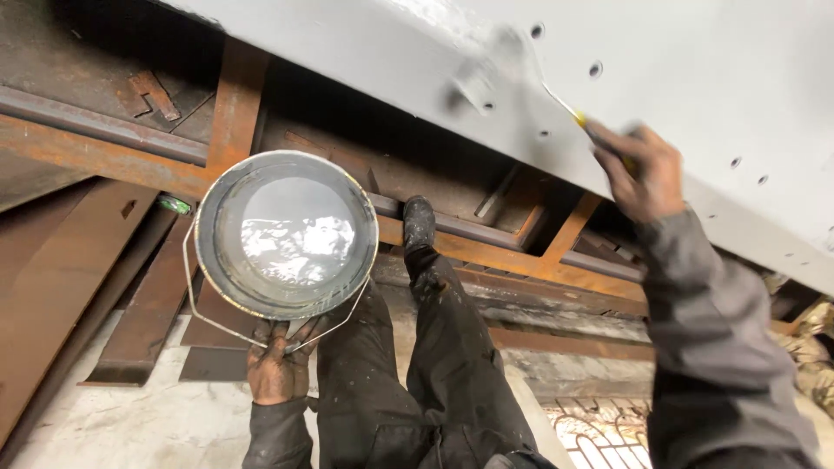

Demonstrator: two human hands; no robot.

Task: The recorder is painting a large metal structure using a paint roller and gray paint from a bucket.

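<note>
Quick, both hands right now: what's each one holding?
Left hand: closed, holding the paint bucket from below.
Right hand: closed on the paintbrush, against the grey steel panel.

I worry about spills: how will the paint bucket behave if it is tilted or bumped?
The bucket is probably heavy for its size, since grey paint fills much of it. The liquid would likely slosh over the rim if tipped. The left hand holds it only from below, so the grip may be unsteady.
</note>
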